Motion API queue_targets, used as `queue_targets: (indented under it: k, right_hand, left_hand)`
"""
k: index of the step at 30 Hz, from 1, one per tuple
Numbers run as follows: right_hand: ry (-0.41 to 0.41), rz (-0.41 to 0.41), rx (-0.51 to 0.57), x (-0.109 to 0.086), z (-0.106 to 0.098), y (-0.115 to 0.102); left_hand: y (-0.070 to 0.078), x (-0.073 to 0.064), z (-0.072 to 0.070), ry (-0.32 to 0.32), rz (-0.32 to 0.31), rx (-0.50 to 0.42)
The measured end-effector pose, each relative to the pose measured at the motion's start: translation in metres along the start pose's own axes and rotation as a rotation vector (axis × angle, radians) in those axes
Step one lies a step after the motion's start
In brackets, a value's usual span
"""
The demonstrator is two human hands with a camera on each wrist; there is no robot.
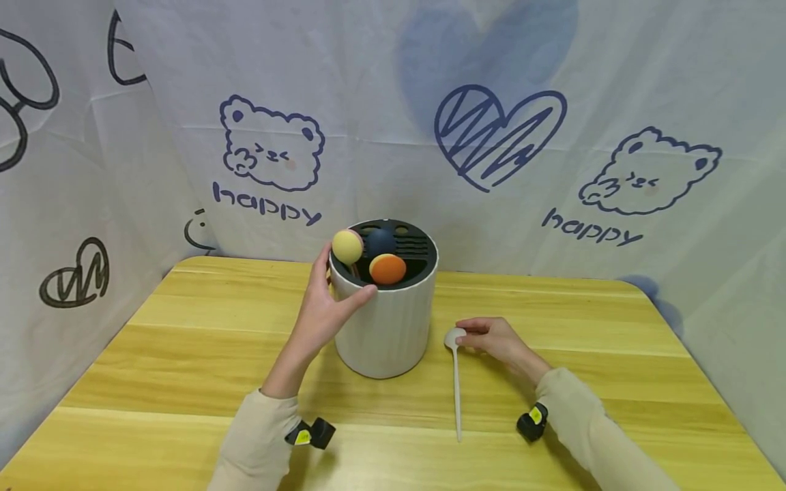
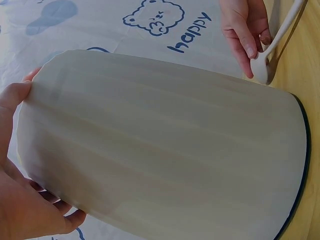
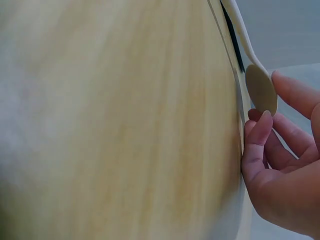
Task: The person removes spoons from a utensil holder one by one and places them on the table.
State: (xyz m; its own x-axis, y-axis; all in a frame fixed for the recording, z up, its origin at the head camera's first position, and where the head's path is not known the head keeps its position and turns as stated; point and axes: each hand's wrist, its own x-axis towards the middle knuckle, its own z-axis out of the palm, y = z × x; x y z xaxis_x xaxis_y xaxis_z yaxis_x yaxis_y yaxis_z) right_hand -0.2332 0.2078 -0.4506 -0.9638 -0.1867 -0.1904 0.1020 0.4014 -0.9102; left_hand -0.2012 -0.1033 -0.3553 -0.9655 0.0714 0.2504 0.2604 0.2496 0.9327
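A white ribbed utensil holder with a dark slotted top stands upright at the table's middle. My left hand holds its upper left side, thumb on the front near the rim and fingers round the side, partly hidden in the head view. To the right of the holder, a long-handled white spoon has its handle pointing toward me. My right hand pinches the spoon's round bowl by its edge, between thumb and fingers. In the left wrist view the holder's wall fills most of the picture.
A yellow round head, a navy one and an orange one show in the holder's top. The wooden table ends at a white printed cloth behind and at the sides.
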Motion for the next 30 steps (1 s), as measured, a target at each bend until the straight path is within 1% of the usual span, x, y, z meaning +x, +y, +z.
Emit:
queue_targets:
  k: [7,17,25,30]
  right_hand:
    - [0.012,-0.028,-0.068,-0.0004,0.0024,-0.0018]
    - [0.025,-0.012,-0.110,0.0000,0.0048,-0.0035]
    - [0.004,-0.021,-0.082,-0.0023,0.0022,-0.0040]
    - [0.000,-0.032,-0.034,-0.0027,-0.0003,-0.0035]
  left_hand:
    - [0.0000,0.0001,-0.0005,-0.004,-0.003,-0.002]
    - [-0.0005,0.0011,-0.0010,-0.006,0.003,-0.008]
    - [0.0005,0.0004,-0.0007,-0.005,-0.008,-0.003]
    - [0.0000,0.0000,-0.0008,-0.005,-0.014,-0.003]
